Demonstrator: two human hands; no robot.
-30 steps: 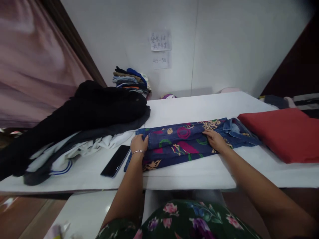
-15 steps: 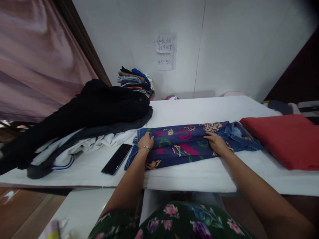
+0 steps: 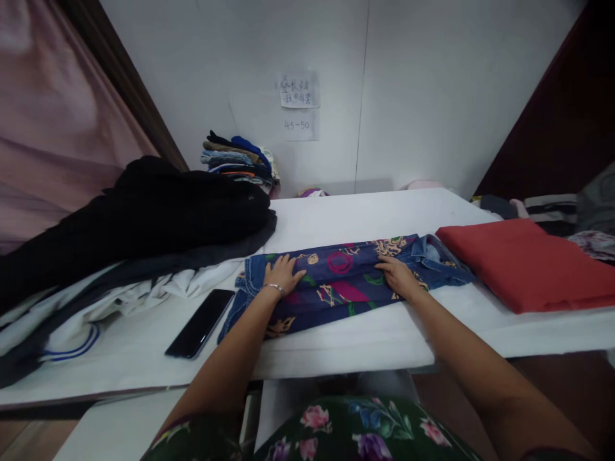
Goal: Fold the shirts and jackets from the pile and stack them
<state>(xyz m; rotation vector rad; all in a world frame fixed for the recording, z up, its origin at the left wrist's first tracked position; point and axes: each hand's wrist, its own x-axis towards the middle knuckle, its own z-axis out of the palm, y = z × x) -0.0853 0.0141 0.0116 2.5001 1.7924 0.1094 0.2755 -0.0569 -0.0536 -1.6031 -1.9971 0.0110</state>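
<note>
A folded blue denim jacket (image 3: 344, 288) with pink, green and tan patterns lies lengthwise on the white table (image 3: 346, 355). Its collar end points right and its hem left. My left hand (image 3: 283, 275), with a bracelet on the wrist, rests flat on the hem end, fingers spread. Toward the collar, my right hand (image 3: 398, 276) lies on the upper layer with its fingers stretched out; the fingertips touch the cloth. A black phone (image 3: 200, 324) lies just left of the jacket. Close to the collar sits a folded red garment (image 3: 533, 262).
Black clothing (image 3: 187, 208) is heaped over white garments (image 3: 120, 310) at the left. A stack of folded clothes (image 3: 240, 160) stands by the back wall, where paper signs (image 3: 298, 102) hang. More clothes (image 3: 550, 208) lie at the far right.
The view has turned a little to the right. My left hand has gone from fingers gathered at the hem to lying spread on the jacket. My right hand stays near the collar.
</note>
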